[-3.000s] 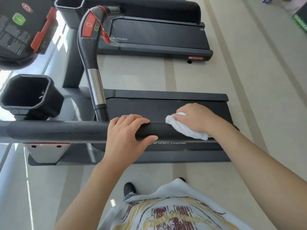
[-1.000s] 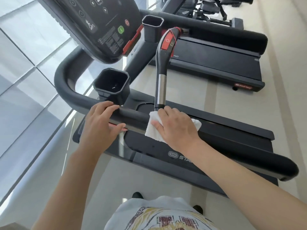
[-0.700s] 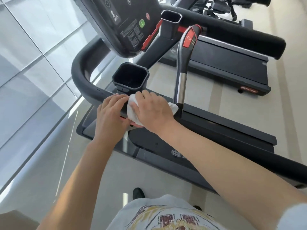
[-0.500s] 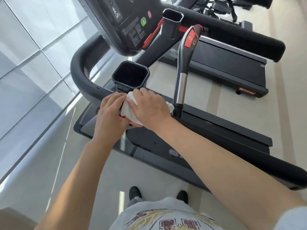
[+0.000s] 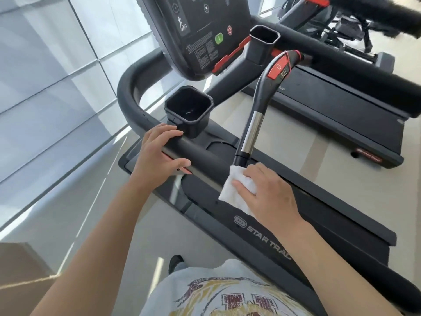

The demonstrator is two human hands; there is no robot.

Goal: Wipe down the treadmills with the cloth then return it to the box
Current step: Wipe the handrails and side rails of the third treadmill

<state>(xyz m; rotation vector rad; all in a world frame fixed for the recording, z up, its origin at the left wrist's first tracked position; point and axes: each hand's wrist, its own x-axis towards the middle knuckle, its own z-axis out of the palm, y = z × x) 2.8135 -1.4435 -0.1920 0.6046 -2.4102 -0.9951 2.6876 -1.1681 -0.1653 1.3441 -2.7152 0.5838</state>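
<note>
I stand beside a black treadmill point(image 5: 268, 231) and look down at its side handrail point(image 5: 205, 156). My right hand point(image 5: 266, 195) holds a white cloth point(image 5: 234, 192) against the rail, just below the foot of the upright grip handle point(image 5: 255, 124). The cloth hangs a little over the rail's near side. My left hand point(image 5: 157, 156) grips the same rail further left, beside the black cup holder point(image 5: 189, 110). No box is in view.
The console point(image 5: 200, 26) with a green and a red button leans over the rail. A second cup holder point(image 5: 264, 42) sits behind it. Another treadmill point(image 5: 341, 106) stands beyond on the pale floor. Glass panels run along the left.
My right hand has slid the cloth rightwards along the rail, away from my left hand, to the foot of the grip handle. My left hand stays on the rail.
</note>
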